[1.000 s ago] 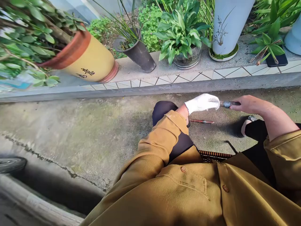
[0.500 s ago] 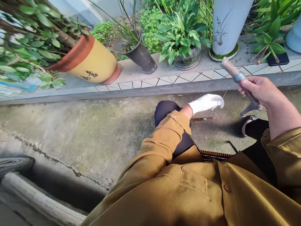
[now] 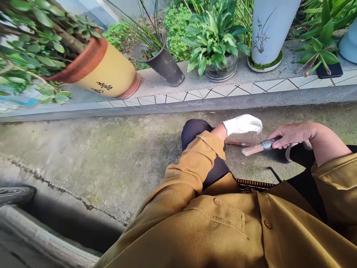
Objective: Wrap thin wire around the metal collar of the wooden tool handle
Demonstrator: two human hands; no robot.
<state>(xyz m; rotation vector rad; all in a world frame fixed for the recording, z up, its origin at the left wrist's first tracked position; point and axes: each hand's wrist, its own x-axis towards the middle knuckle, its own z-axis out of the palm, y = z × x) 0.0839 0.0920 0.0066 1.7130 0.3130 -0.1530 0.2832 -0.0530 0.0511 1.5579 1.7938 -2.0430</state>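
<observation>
My right hand (image 3: pixel 291 134) is bare and closed around a brownish wooden stick (image 3: pixel 252 149), tilted with its pale end pointing left. A band of thin silvery wire (image 3: pixel 267 145) is wound around the stick just ahead of my fingers. From that winding a fine strand runs up to the fingertips of my left hand (image 3: pixel 243 124). A white glove covers the left hand, and its fingers are pinched together on the strand. Below the glove, a thin red rod (image 3: pixel 233 143) lies on the ground, partly behind the stick. The stick's far end is mostly hidden by my right hand.
Potted plants line a tiled ledge (image 3: pixel 195 96) ahead, among them a yellow pot (image 3: pixel 111 70), a dark pot (image 3: pixel 167 67) and a tall white pot (image 3: pixel 272 33). A black bent rod (image 3: pixel 275 173) lies near a woven seat edge (image 3: pixel 255 184). A tyre (image 3: pixel 16 195) is at lower left.
My right hand has come down and left with the stick, which has swung from pointing up to pointing left. The strand between the hands is shorter. My left hand has barely moved.
</observation>
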